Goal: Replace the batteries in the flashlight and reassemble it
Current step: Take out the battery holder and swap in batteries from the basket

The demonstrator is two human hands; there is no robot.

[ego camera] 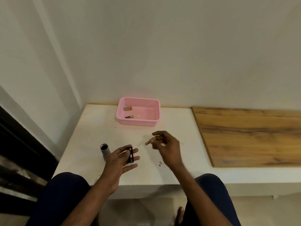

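Your left hand (121,159) grips the black cylindrical battery holder (130,154) above the white desk's (97,128) front edge, presented for loading. Your blurred right hand (164,147) pinches what looks like a small orange-tipped battery (147,142). The grey metal flashlight tube (105,150) stands upright near the left edge.

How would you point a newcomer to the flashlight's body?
On the white table, look left of the left hand. The flashlight body is the grey tube standing upright, open end up; the black battery holder beside it is gripped.
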